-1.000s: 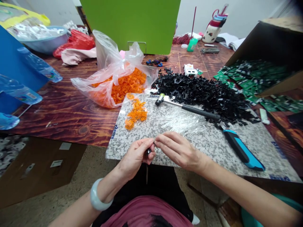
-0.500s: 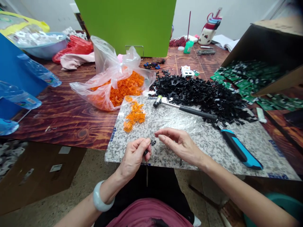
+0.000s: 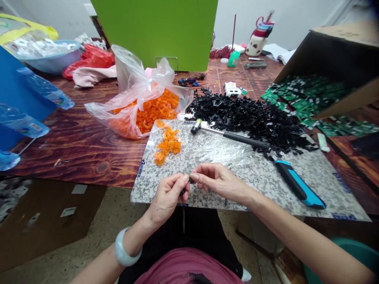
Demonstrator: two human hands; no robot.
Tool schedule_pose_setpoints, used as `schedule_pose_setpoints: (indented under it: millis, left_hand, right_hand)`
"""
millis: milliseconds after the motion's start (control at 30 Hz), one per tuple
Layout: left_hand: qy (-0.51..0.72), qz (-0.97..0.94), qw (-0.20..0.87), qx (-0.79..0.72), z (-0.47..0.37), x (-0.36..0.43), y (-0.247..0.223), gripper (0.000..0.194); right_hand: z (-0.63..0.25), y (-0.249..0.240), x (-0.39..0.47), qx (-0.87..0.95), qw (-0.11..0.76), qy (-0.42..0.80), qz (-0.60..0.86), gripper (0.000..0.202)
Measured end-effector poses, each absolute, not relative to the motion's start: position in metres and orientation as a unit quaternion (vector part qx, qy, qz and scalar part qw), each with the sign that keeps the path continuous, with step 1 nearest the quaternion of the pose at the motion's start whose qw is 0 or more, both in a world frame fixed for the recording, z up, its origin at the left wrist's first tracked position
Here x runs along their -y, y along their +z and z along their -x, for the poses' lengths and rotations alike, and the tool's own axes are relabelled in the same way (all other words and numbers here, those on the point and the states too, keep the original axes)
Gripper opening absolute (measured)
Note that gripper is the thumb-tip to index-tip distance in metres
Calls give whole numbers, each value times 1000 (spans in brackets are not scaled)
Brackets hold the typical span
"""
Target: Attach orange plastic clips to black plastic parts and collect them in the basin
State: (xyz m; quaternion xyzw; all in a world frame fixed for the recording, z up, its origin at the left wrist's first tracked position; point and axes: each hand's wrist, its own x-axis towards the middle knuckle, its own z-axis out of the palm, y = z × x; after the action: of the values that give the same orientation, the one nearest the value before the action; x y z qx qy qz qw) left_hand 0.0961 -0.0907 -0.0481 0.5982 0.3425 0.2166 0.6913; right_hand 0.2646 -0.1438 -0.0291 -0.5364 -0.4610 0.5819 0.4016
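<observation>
At the far left, clear plastic bottles (image 3: 44, 87) lie against a blue panel (image 3: 8, 75), and behind them a pale blue basin (image 3: 56, 61) is heaped with white parts. Next along the table (image 3: 74, 130) come a red plastic bag (image 3: 89, 61), a pale pink cloth (image 3: 94, 75) and a translucent bag (image 3: 127, 96) bulging with orange pieces; more orange pieces (image 3: 168, 144) lie loose on a speckled board (image 3: 142, 185). Over the board's near edge, the left hand (image 3: 167, 195) pinches a small black part (image 3: 191, 181) between thumb and fingers, while the right hand (image 3: 217, 182), fingers curled, pinches its other end. Beyond the hands rest a small hammer (image 3: 233, 137), clear strands (image 3: 222, 152) and a wide heap of black parts (image 3: 245, 114). Right of these lie a blue-and-black handled tool (image 3: 299, 183) and a tipped cardboard box (image 3: 340, 92) spilling green circuit boards (image 3: 302, 98).
</observation>
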Motion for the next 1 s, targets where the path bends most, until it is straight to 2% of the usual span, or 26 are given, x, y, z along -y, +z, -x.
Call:
schedule_pose_setpoints:
  millis: [300,500,567,700,900,1000]
  left_hand:
    - [166,-682,646,-300,-90,88,-43,36]
    - [168,-696,625,-311,-90,89,-44,37]
    - [165,-688,634,-311,-91,88,-43,38]
    - [157,-640,684,-311,-94,80,-38,42]
    - [142,-526,770,-333,-89,72,-42,61]
    - [141,-491,793,-334,-84,73,-48,59]
  right_hand:
    - [-272,-26,140,515,316,629,488,36]
    - [-269,-27,140,644,284,485,519,23]
    - [-268,-28,141,639,289,490,518,23]
    - [-270,-25,138,565,326,574,495,30]
    - [-273,-20,133,473,356,629,504,40]
    - [-274,-27,134,445,374,639,504,41]
